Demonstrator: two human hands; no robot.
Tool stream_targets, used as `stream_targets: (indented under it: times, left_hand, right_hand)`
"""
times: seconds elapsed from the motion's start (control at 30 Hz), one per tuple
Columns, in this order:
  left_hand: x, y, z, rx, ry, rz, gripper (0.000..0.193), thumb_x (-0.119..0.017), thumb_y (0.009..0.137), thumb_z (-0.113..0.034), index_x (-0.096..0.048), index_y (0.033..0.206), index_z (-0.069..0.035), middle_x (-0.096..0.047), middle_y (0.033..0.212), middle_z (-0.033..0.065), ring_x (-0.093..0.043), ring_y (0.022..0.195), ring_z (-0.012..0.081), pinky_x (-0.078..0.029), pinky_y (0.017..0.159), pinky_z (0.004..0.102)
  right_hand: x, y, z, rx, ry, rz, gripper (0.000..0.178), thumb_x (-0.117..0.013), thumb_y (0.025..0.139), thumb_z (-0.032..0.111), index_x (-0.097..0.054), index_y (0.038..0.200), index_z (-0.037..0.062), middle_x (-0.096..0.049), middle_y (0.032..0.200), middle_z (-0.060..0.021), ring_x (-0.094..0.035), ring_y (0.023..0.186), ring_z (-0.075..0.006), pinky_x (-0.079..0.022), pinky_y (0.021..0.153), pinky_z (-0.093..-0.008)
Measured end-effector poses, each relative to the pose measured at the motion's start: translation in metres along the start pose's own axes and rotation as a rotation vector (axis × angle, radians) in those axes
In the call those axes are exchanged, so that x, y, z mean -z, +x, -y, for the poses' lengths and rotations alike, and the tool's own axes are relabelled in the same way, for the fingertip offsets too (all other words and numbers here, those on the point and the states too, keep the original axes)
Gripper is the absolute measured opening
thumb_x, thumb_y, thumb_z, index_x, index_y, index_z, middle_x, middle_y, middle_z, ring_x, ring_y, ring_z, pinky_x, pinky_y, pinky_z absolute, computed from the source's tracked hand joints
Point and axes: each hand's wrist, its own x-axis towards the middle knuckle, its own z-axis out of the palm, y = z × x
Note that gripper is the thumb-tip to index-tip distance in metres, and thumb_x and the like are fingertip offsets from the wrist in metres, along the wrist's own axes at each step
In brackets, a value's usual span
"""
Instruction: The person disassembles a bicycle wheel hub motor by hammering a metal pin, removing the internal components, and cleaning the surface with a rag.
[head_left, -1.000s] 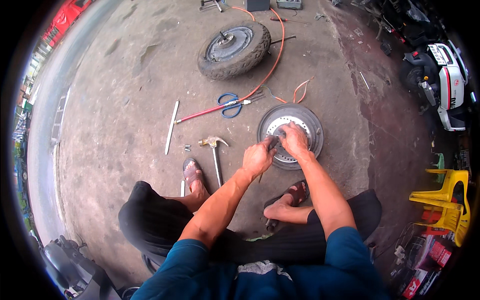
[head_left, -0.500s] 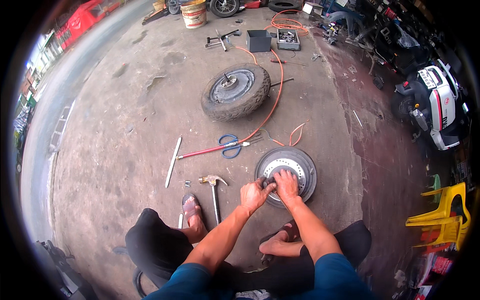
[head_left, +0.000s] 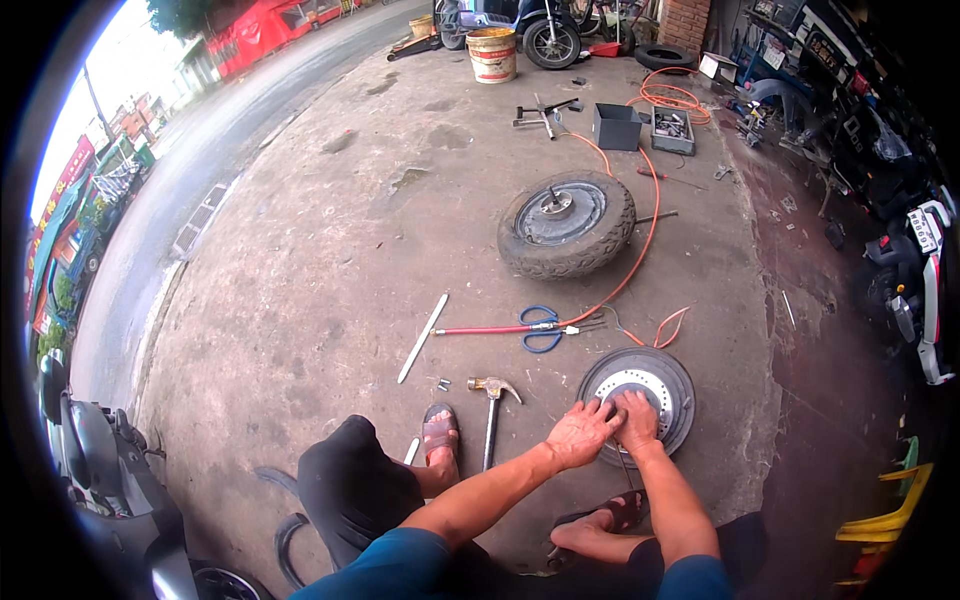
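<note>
A round hub with a dark rim and a silver, hole-studded disc (head_left: 675,385) lies flat on the ground ahead of me, right of centre. Both hands are on its near left part, close together. My left hand (head_left: 583,433) has its fingers curled over the disc's near edge, touching my right hand (head_left: 636,420), whose fingers bend down at the middle. What they grip is hidden beneath them. A thin rod (head_left: 623,466) shows below the hands, its kind unclear. An orange cable (head_left: 672,325) leads off the hub's far side.
Left of the hub lie a claw hammer (head_left: 492,415), a pale flat bar (head_left: 423,338), blue-handled scissors (head_left: 541,342) and a red air-hose wand (head_left: 480,330). Beyond is a tyred wheel (head_left: 568,225), then a grey box (head_left: 617,128) and a tool tray (head_left: 672,132).
The view has turned left, so the scene sits further right and lower. My left hand has shifted from a grip on a dark piece beside the right hand to lying over the hub's centre.
</note>
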Motion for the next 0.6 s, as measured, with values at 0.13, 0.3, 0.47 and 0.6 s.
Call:
stream_targets:
  times: [0.13,0.3,0.47,0.6]
  left_hand:
    - [-0.012,0.002,0.015,-0.028,0.092,-0.051,0.021,-0.051,0.078,-0.013,-0.058,0.098,-0.008,-0.054,0.102,0.0107,-0.055,0.095,0.0247,-0.045,0.079,0.0369]
    - [-0.021,0.017,0.016,-0.102,0.184,-0.086,0.017,-0.051,0.077,-0.013,-0.060,0.090,-0.004,-0.057,0.087,0.0106,-0.059,0.081,0.0246,-0.048,0.068,0.0343]
    - [-0.017,0.018,0.015,-0.319,0.335,-0.098,0.016,-0.053,0.077,-0.016,-0.062,0.081,-0.004,-0.056,0.085,0.0109,-0.060,0.079,0.0255,-0.050,0.065,0.0351]
    - [-0.002,0.025,0.014,-0.451,0.450,0.022,0.021,-0.052,0.081,-0.018,-0.065,0.085,-0.002,-0.058,0.087,0.0110,-0.061,0.079,0.0260,-0.051,0.060,0.0349]
  right_hand:
    - [0.015,0.005,0.007,0.101,0.072,0.012,0.030,-0.069,0.071,0.018,-0.063,0.099,0.0111,-0.060,0.103,-0.0103,-0.055,0.104,-0.0336,-0.047,0.089,-0.0443]
    - [0.049,0.011,0.002,-0.038,0.400,0.226,0.037,-0.069,0.071,0.013,-0.065,0.108,0.0091,-0.064,0.106,-0.0138,-0.059,0.101,-0.0300,-0.047,0.089,-0.0365]
    - [0.040,0.002,-0.016,-0.120,0.703,0.319,0.040,-0.063,0.073,0.006,-0.062,0.113,0.0026,-0.065,0.105,-0.0152,-0.061,0.099,-0.0230,-0.046,0.087,-0.0320]
    - [0.030,-0.001,-0.025,-0.400,0.950,0.092,0.037,-0.059,0.078,0.005,-0.059,0.114,-0.0042,-0.064,0.101,-0.0133,-0.061,0.095,-0.0214,-0.047,0.086,-0.0314]
